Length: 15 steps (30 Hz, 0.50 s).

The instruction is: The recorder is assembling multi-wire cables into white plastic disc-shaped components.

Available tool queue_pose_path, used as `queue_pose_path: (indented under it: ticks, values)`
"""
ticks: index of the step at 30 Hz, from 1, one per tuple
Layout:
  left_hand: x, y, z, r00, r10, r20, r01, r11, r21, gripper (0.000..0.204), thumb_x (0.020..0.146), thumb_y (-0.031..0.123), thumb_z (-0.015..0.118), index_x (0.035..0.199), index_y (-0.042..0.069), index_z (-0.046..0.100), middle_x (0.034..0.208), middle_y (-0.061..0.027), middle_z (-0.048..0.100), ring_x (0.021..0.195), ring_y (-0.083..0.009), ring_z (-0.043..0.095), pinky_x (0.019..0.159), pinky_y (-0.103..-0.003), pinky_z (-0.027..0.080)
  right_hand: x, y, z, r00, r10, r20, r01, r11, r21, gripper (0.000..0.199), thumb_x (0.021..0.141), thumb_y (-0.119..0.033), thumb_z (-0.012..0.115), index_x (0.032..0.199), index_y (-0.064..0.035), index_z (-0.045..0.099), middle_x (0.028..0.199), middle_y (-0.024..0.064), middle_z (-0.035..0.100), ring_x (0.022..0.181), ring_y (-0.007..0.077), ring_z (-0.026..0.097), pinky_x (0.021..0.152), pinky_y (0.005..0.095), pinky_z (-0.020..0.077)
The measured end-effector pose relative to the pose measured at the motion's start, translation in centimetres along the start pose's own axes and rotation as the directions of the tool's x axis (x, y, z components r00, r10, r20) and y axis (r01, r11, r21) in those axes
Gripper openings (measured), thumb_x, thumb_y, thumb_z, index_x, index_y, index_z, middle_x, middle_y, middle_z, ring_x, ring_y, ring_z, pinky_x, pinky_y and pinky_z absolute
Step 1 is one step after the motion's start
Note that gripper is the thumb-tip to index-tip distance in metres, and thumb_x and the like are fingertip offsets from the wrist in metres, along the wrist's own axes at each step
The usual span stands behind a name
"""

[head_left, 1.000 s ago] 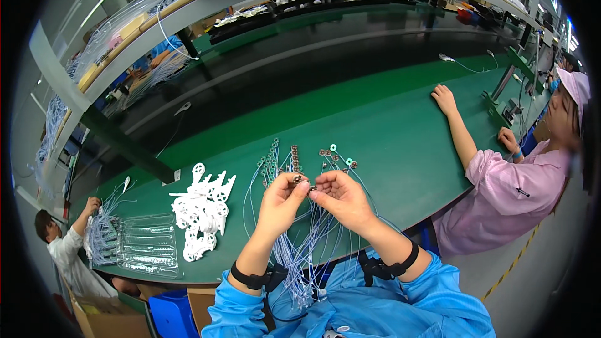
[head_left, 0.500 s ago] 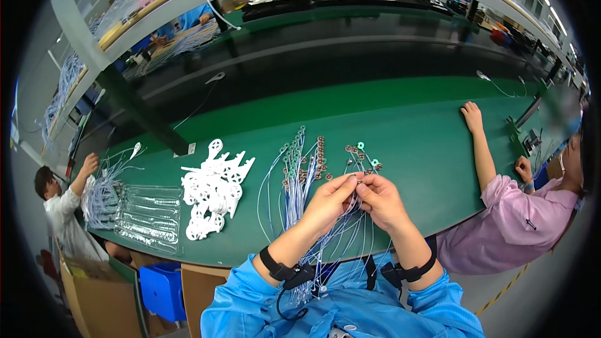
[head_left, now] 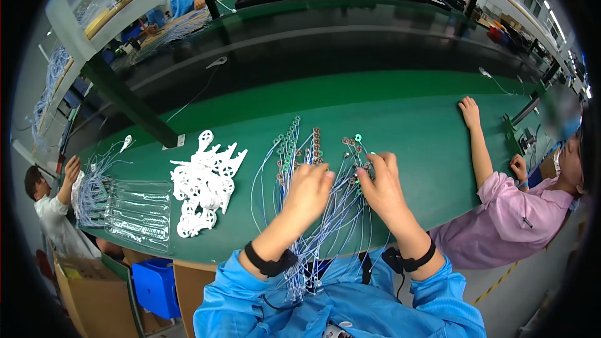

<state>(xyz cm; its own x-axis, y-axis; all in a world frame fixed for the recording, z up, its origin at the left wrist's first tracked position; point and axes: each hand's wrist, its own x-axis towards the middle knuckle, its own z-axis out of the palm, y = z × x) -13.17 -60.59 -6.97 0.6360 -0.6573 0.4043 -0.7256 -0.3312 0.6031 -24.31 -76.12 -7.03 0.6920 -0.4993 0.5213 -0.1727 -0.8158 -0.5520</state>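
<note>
Thin blue-white wires point(head_left: 325, 235) run from my lap onto the green table, their far ends fitted with small brown and green ring-shaped parts. My left hand point(head_left: 308, 189) is over the left bunch, at the near end of a row of brown rings point(head_left: 317, 139). Its fingers are curled down, and what they hold, if anything, is hidden. My right hand point(head_left: 383, 189) reaches over the right bunch, thumb and forefinger apart beside a cluster of brown rings point(head_left: 350, 142) and a green ring point(head_left: 358, 138).
White plastic parts point(head_left: 203, 184) lie piled to the left, beside a clear ridged tray point(head_left: 139, 216) and a wire bundle point(head_left: 92, 194). A post point(head_left: 128, 100) stands behind them. A co-worker in pink point(head_left: 507, 219) sits at right, one forearm point(head_left: 477, 141) on the table; another person sits far left.
My hands were together at the middle, fingertips meeting on a small part. They have come apart: the left moved left to the brown rings, the right stayed over the right bunch.
</note>
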Motion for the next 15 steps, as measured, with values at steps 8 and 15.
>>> queue_pose_path:
  ticks: [8, 15]
  values:
    - [-2.4, -3.3, -4.0, 0.994, -0.105, 0.012, 0.103, 0.989, 0.102, 0.012, 0.081, 0.012, 0.065, 0.085, 0.001, 0.061, 0.078, -0.0129, 0.056, 0.072, -0.0274, 0.057, 0.065, -0.036, 0.047, 4.5, -3.4, 7.3, 0.896, 0.079, 0.437, -0.021, 0.990, -0.137, 0.032, 0.082, -0.031, 0.064, 0.083, 0.0003, 0.068, 0.084, 0.0191, 0.062, 0.088, 0.0347, 0.057, 0.092, 0.0420, 0.0389]
    - [-3.3, -6.0, -3.8, 0.981, -0.196, -0.008, 0.196, 0.981, 0.008, 0.007, 0.080, 0.008, 0.063, 0.084, 0.002, 0.061, 0.079, -0.0133, 0.055, 0.069, -0.0269, 0.057, 0.063, -0.035, 0.046, 5.6, -4.3, 7.6, 0.785, 0.254, 0.564, -0.234, 0.966, -0.110, 0.029, 0.076, -0.024, 0.065, 0.076, 0.0044, 0.068, 0.082, 0.0236, 0.066, 0.085, 0.0399, 0.060, 0.085, 0.0432, 0.0462]
